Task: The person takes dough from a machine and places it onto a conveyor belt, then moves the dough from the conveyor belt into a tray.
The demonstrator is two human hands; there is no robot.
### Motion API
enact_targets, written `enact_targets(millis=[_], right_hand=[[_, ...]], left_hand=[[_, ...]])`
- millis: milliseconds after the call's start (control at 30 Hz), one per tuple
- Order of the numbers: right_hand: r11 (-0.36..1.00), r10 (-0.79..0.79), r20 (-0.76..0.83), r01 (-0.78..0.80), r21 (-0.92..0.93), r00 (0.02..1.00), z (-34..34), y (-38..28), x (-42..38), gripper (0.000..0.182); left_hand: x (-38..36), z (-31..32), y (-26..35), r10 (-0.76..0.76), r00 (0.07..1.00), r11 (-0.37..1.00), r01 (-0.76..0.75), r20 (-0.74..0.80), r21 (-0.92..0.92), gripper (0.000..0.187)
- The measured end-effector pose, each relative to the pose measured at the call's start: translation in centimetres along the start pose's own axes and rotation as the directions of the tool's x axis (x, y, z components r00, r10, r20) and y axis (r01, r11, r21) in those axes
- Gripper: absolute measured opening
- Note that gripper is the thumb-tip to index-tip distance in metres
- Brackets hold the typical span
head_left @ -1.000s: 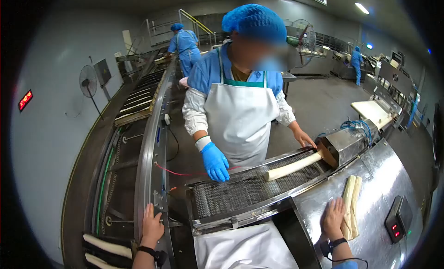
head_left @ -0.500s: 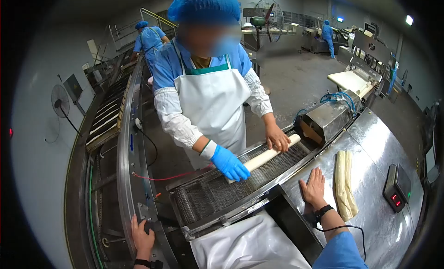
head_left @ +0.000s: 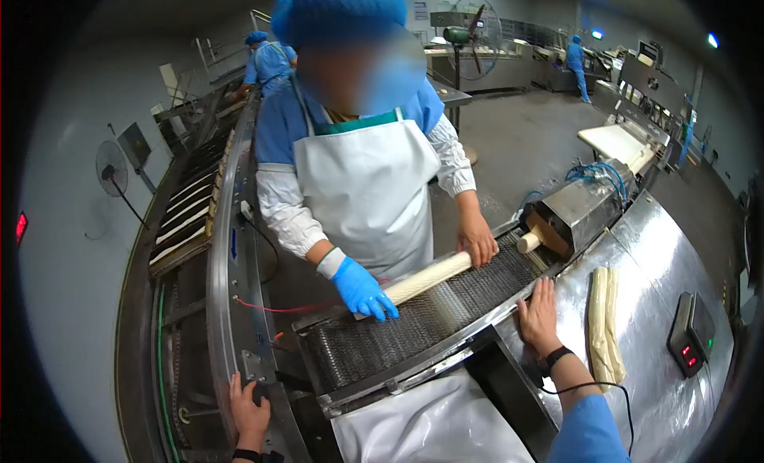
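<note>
My left hand (head_left: 250, 407) rests at the lower left on the metal rail (head_left: 222, 320) of the long conveyor, fingers extended along it. A small black knob-like part (head_left: 260, 394) sits beside my thumb. On the steel table (head_left: 641, 260), my right hand (head_left: 540, 316) lies flat, fingers straight, near the mesh belt (head_left: 414, 324). To its right lie pale dough strips (head_left: 605, 324), apart from it. Across the belt, a co-worker's gloved hand (head_left: 364, 290) and bare hand (head_left: 477, 242) hold a long dough roll (head_left: 422, 281). Another dough piece (head_left: 528, 242) emerges from the metal housing (head_left: 585, 212).
A scale (head_left: 689, 336) with red digits stands on the table's right. White sheeting (head_left: 438, 423) hangs below the mesh belt. The co-worker in a white apron (head_left: 370, 192) stands opposite. Trays of dough strips (head_left: 187, 204) line the left conveyor. A cable (head_left: 593, 386) crosses my right wrist.
The co-worker's hands and the dough roll have shifted left along the belt. Another dough piece now shows at the housing opening. The camera view has shifted slightly; my hands stay in place.
</note>
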State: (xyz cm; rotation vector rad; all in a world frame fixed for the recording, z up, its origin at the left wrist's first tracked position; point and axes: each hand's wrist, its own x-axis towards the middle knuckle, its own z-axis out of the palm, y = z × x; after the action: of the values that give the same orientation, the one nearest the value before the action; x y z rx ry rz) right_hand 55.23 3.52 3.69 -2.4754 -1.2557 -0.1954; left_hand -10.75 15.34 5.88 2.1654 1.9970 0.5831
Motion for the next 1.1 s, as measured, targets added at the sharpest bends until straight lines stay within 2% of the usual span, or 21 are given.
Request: enact_targets(millis=[133, 200, 300, 467, 600, 700, 767, 833, 867, 900, 967, 1000, 1033, 1100], right_hand=[[0.998, -0.03, -0.007, 0.029, -0.06, 1.0, 1.6, -1.4, 1.2, 0.075], [0.99, -0.038, 0.042, 0.043, -0.137, 0.998, 1.6, -2.4, 2.3, 0.073], [0.988, -0.094, 0.118, 0.107, -0.109, 0.988, 1.5, -2.3, 3.4, 0.072], [0.991, -0.033, 0.2, 0.058, -0.12, 0.979, 1.5, -4.1, 5.8, 0.075], [0.993, -0.086, 0.098, 0.093, -0.071, 0.991, 3.9, -5.5, 7.5, 0.078], [0.978, -0.177, 0.096, 0.186, -0.098, 0.98, 4.4, -7.3, 7.8, 0.08], [0.964, -0.234, 0.053, 0.239, -0.113, 0.971, 4.3, -8.5, 7.9, 0.076], [0.919, -0.351, 0.122, 0.367, -0.147, 0.928, 3.2, -9.9, 7.6, 0.069], [0.897, -0.416, -0.002, 0.41, -0.162, 0.909, 4.7, -9.5, 7.7, 0.052], [0.895, -0.422, -0.001, 0.416, -0.162, 0.907, 5.0, -9.6, 7.2, 0.052], [0.878, -0.451, 0.044, 0.452, -0.156, 0.891, 5.0, -10.3, 7.5, 0.036], [0.863, -0.482, -0.029, 0.468, -0.19, 0.876, 4.2, -11.1, 6.9, 0.023], [0.855, -0.499, 0.018, 0.495, -0.153, 0.867, 4.4, -11.1, 6.9, 0.035], [0.824, -0.56, -0.097, 0.54, -0.171, 0.823, 5.9, -11.1, 6.8, 0.031]], left_hand=[[0.1, 0.4, -0.5, 0.036, 0.999, 0.999, -0.035, -0.032, 0.016, 0.04], [0.1, 0.5, -0.7, 0.057, 0.998, 0.998, -0.056, -0.028, 0.019, 0.04], [0.3, 0.2, -0.8, 0.055, 0.998, 0.998, -0.054, -0.022, 0.041, 0.039], [0.0, -0.4, 0.5, 0.031, 0.999, 0.999, -0.03, -0.029, 0.016, 0.04], [0.1, -0.1, 0.2, 0.058, 0.998, 0.998, -0.057, -0.031, 0.033, 0.039], [0.1, -0.4, 0.4, 0.056, 0.998, 0.998, -0.055, -0.043, 0.027, 0.038], [0.1, -0.4, 0.5, 0.081, 0.995, 0.996, -0.082, -0.057, -0.017, 0.037], [0.2, -0.1, 0.4, 0.08, 0.995, 0.996, -0.082, -0.063, -0.019, 0.037], [0.3, 0.1, 0.4, 0.081, 0.994, 0.996, -0.082, -0.069, -0.015, 0.037], [0.1, 0.1, 0.3, 0.08, 0.994, 0.997, -0.081, -0.072, -0.011, 0.038], [0.2, 0.2, 0.1, 0.072, 0.995, 0.997, -0.073, -0.07, -0.012, 0.038], [0.2, 0.3, 0.0, 0.069, 0.996, 0.998, -0.069, -0.061, -0.011, 0.038], [0.2, 0.5, -0.1, 0.065, 0.994, 0.998, -0.067, -0.089, -0.021, 0.038], [0.1, 0.5, -0.3, 0.056, 0.996, 0.998, -0.057, -0.065, -0.021, 0.038]])
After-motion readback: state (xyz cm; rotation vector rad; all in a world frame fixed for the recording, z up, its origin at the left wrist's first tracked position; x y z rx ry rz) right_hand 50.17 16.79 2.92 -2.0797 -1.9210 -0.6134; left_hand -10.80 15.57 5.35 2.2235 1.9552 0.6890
